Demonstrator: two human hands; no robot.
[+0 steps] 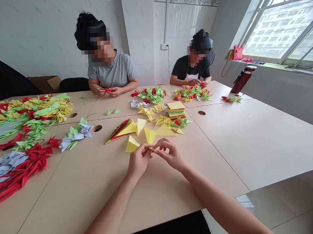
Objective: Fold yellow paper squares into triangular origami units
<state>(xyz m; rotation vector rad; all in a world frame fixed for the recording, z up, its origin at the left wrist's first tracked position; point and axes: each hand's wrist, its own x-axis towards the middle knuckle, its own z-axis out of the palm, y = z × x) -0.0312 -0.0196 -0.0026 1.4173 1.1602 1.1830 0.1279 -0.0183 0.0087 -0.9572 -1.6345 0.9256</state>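
Note:
Between my fingertips is a small folded piece of yellow paper [152, 148], mostly hidden by the fingers. My left hand [139, 160] pinches it from the left, and my right hand [171, 155] pinches it from the right. Just beyond my hands lie several folded yellow papers [150, 134]. A fanned bundle of red, green and yellow folded papers [120, 131] sits to their left. Farther back stands a stack of square coloured paper [176, 110], with yellow folded paper cranes [148, 112] beside it.
Heaps of red, green, yellow and white paper cranes [29, 167] cover the table's left side. Across the table [253, 135], two people [113, 72] [190, 69] handle folded paper. More cranes [192, 93] lie before them. A dark red flask [243, 79] stands at the far right. Round holes [201, 113] pierce the tabletop.

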